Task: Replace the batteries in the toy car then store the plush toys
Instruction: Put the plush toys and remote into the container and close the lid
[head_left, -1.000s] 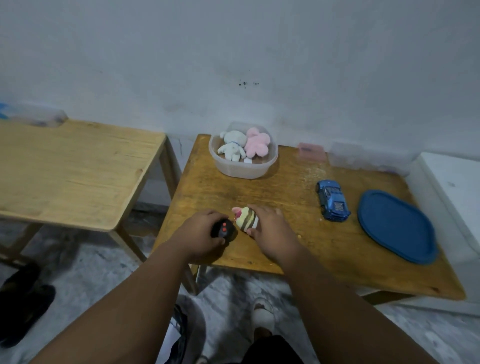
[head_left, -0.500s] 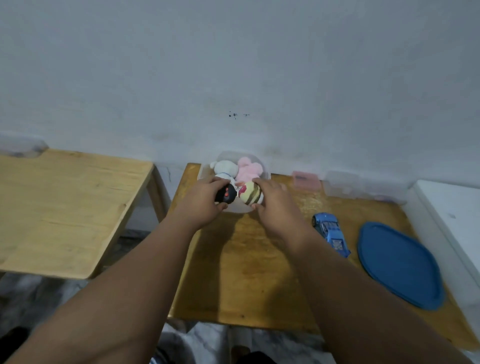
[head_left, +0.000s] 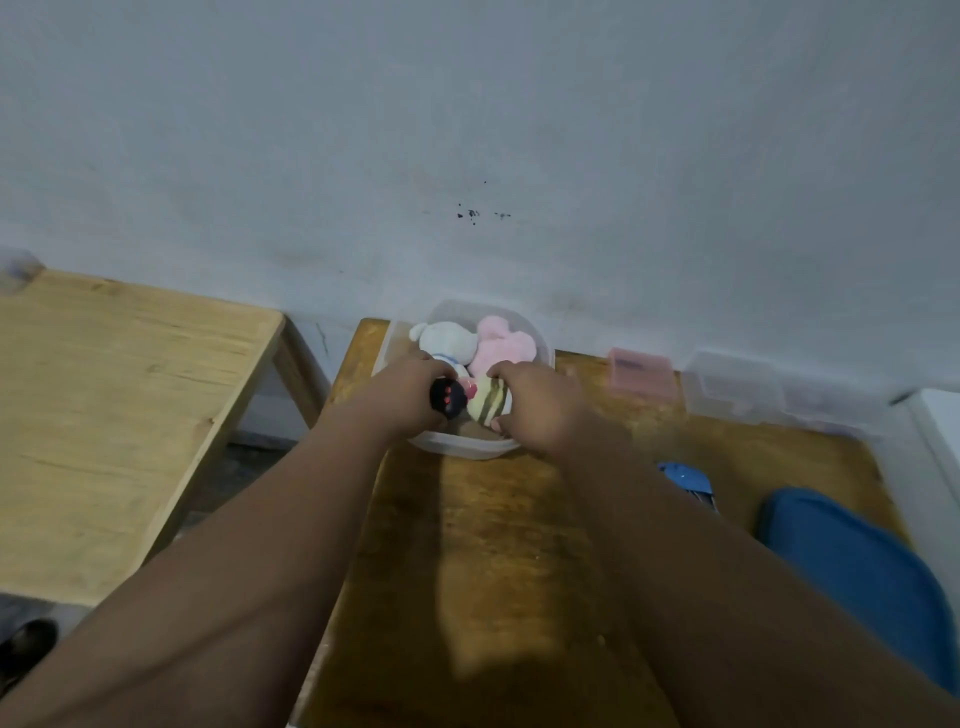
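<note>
A: How far along?

B: Storing, I'd judge — the blue lid (head_left: 852, 571) lies nearest, off the tub; the toy car (head_left: 688, 480) sits beside it.

A: And the hands?

B: Over the clear plastic tub (head_left: 467, 447): left hand (head_left: 402, 397) clasps a small black plush (head_left: 448, 397), right hand (head_left: 537, 402) a soft striped plush (head_left: 488, 405). White plush (head_left: 447, 340) and pink plush (head_left: 501, 345) rest inside — lid left to fit

**No legible text**

No words, labels, brands or nos. can be read anywhere in view. Dark specks are seen on the wall (head_left: 480, 214), but no characters are formed; everything else is too blurred.
</note>
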